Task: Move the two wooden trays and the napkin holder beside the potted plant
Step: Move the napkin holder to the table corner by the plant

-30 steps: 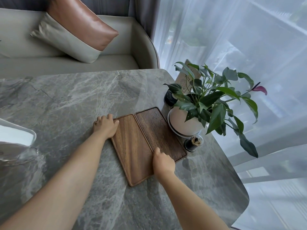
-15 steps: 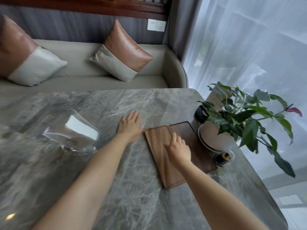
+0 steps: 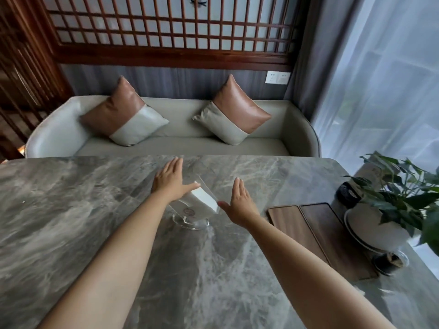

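A clear napkin holder (image 3: 194,210) with white napkins stands mid-table on a round base. My left hand (image 3: 169,179) is open on its left side, thumb near the napkins' top edge. My right hand (image 3: 240,204) is open on its right side, thumb close to the holder. Neither hand clearly grips it. Two wooden trays, a lighter one (image 3: 294,231) and a darker one (image 3: 332,233), lie side by side at the right, next to the potted plant (image 3: 399,200) in its white pot.
The grey marble table (image 3: 95,210) ends at the right behind the plant. A black round object (image 3: 345,194) and a small dark jar (image 3: 389,263) stand by the pot. A sofa with two cushions (image 3: 180,141) sits beyond the far edge; sheer curtains hang at right.
Both hands left the trays and moved left to either side of the napkin holder. The view swung up and left; the trays stay beside the plant.
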`<state>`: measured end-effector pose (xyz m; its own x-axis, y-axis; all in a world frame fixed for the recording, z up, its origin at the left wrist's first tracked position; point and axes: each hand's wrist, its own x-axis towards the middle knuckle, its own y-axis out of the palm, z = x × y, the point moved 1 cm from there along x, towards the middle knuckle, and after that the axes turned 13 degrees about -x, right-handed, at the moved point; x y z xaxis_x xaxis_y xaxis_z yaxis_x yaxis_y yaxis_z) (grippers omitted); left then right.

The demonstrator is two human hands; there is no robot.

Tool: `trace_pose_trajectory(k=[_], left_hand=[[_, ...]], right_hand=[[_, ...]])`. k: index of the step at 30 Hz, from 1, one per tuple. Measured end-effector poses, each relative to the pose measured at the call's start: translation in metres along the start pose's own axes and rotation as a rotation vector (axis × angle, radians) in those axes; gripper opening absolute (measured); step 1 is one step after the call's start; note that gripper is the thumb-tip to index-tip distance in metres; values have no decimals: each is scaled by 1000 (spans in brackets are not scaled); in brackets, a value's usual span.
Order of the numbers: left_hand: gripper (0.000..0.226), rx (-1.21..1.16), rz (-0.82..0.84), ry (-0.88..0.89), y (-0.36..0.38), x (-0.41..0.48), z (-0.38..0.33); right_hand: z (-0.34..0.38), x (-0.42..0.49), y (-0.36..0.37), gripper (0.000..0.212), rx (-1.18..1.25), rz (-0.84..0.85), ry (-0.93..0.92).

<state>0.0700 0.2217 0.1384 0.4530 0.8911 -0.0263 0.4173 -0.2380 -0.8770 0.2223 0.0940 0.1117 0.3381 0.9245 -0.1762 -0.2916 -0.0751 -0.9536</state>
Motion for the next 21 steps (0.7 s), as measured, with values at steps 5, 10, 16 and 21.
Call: trace_pose_trajectory(k=[5,10,16,21], left_hand=[[121,69,85,-62,-7,-8,48],[123,80,210,-63,3,3,65],[114,27,312,-34,17,18,71],[103,-68,362,-15,27,25,78]], right_hand=[[29,5,11,94,-18,44,-16],[42,10,21,96,-59,91,18],[50,22,31,95,-51,110,80],[57,29,42,89,-17,101,106]])
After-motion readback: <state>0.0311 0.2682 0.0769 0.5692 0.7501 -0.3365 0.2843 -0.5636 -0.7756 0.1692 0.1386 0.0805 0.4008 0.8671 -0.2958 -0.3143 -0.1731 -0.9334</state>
